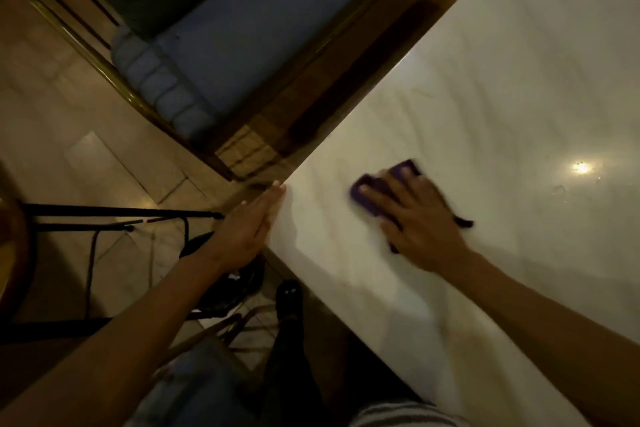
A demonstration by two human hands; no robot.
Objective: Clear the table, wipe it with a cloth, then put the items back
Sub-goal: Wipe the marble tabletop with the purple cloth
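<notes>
A white marble-look table fills the right side of the view. My right hand lies flat with spread fingers on a purple cloth, pressing it onto the tabletop near the table's corner. The cloth shows past my fingertips and a dark edge of it sticks out under my wrist. My left hand is held flat with straight fingers against the table's left edge, just below the corner. No items stand on the visible part of the table.
A blue cushioned seat with a brass-coloured frame stands beyond the table's corner. A black metal chair or stand is on the tiled floor at left. My legs and a dark shoe are beside the table's near edge.
</notes>
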